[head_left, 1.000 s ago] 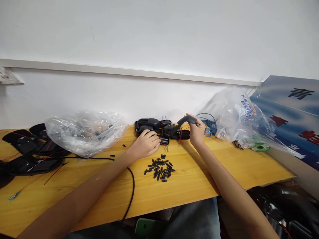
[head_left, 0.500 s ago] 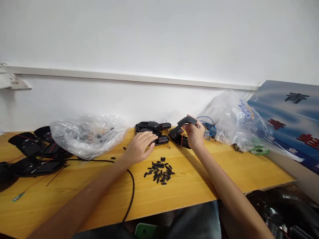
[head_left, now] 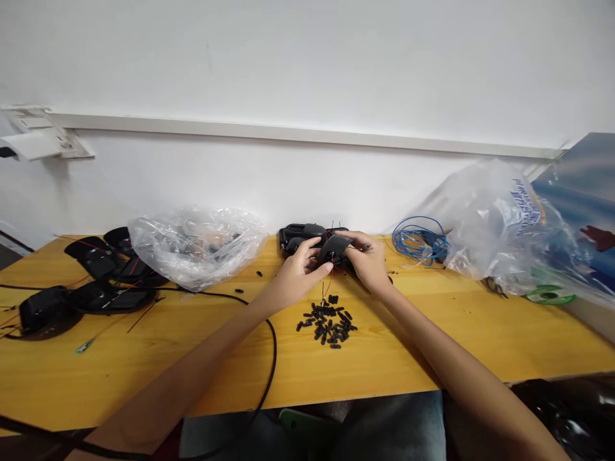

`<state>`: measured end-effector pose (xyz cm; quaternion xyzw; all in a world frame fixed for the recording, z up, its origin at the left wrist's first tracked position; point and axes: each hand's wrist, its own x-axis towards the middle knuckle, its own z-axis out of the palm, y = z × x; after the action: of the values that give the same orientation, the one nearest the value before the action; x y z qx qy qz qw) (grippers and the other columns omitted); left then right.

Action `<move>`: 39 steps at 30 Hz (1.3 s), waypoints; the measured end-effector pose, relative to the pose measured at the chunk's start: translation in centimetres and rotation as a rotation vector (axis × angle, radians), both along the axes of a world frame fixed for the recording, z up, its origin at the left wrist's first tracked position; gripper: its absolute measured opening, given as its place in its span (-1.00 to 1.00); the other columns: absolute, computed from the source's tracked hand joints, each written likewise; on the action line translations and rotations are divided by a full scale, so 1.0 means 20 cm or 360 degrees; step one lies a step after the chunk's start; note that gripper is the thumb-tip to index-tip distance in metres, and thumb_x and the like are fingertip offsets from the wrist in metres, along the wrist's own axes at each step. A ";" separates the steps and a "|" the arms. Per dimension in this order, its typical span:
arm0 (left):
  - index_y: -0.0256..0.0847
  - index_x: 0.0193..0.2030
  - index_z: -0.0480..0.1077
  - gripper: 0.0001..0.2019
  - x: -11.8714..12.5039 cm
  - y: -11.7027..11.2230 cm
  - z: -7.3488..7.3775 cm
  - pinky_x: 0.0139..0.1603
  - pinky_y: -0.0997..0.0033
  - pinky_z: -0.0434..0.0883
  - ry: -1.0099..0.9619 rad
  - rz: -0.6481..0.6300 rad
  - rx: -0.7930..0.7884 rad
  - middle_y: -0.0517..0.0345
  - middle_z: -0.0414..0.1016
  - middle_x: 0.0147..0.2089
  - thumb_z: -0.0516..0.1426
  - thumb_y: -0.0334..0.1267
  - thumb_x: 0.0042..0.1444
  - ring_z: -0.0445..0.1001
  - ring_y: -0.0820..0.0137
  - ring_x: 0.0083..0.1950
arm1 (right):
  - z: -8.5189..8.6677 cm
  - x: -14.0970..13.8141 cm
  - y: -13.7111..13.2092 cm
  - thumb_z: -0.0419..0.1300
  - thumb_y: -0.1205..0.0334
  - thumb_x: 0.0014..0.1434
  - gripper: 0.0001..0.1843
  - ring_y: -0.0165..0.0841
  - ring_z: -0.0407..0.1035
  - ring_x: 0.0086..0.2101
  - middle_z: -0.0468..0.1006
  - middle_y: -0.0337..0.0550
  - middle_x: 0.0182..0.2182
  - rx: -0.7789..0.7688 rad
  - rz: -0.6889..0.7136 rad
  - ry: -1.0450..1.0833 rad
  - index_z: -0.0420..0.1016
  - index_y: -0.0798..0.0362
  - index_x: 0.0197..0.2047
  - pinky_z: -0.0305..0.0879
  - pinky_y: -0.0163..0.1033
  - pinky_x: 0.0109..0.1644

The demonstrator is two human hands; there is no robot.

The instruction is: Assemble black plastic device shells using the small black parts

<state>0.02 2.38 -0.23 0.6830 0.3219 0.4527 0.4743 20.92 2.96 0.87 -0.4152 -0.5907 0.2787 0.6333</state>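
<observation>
Between my two hands is a curved black plastic housing, with thin red wires hanging from its underside. My left hand grips its left side with thumb and fingers. On the opposite side, my right hand has its fingers closed on the upper edge. Similar black housings lie behind it against the wall, partly hidden by my hands. Just in front of my hands, a pile of small black pieces is spread on the wooden table.
On the left are more black housings with wires, a clear plastic bag and a black cable. Coiled blue wire, a printed plastic bag and a green spool are on the right.
My right hand has brought the housing left and nearer. My left hand has left the other housings and now grips the same one. The view has shifted slightly.
</observation>
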 end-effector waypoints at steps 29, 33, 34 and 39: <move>-0.25 -0.01 0.51 -0.54 -0.23 -0.04 0.02 -0.51 0.55 0.34 -0.0787 -0.0128 -0.1219 0.05 0.62 -0.09 0.50 -0.25 -0.02 0.50 0.47 -0.37 | 0.10 0.24 -0.11 0.27 0.01 0.46 -0.31 0.24 0.31 0.38 0.43 0.37 0.39 0.0483 -0.0030 -0.1782 0.32 0.15 0.51 0.27 0.38 0.49; -0.29 -0.06 0.52 -0.59 -0.27 -0.05 0.02 -0.51 0.54 0.29 -0.0694 -0.0167 -0.1225 0.12 0.52 -0.31 0.48 -0.19 0.01 0.43 0.46 -0.41 | 0.08 0.15 -0.15 0.21 0.33 0.47 -0.80 -0.21 0.61 -0.16 0.73 -0.02 -0.11 0.0118 0.0812 -0.1614 0.70 0.03 0.00 0.54 -0.14 0.01; -0.29 -0.06 0.53 -0.60 -0.27 -0.05 0.02 -0.51 0.54 0.28 -0.0670 -0.0163 -0.1238 0.13 0.51 -0.32 0.48 -0.19 0.01 0.43 0.46 -0.42 | 0.07 0.14 -0.15 0.24 0.39 0.44 -0.81 -0.27 0.60 -0.23 0.73 -0.07 -0.17 0.0019 0.0955 -0.1562 0.71 0.04 -0.07 0.52 -0.21 -0.07; -0.21 0.06 0.54 -0.50 -0.24 -0.07 0.04 -0.43 0.52 0.37 -0.0587 -0.0060 -0.1227 0.11 0.60 -0.10 0.52 -0.23 -0.01 0.47 0.47 -0.36 | 0.02 0.13 -0.13 0.37 0.49 0.28 -0.77 -0.31 0.61 -0.21 0.73 -0.08 -0.11 -0.0182 0.1108 -0.1448 0.76 0.05 -0.05 0.50 -0.26 -0.08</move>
<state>-4.78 1.02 0.61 0.3690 0.3650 0.4049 0.7528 23.52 0.31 1.35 -0.3080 -0.8895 0.2956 0.1631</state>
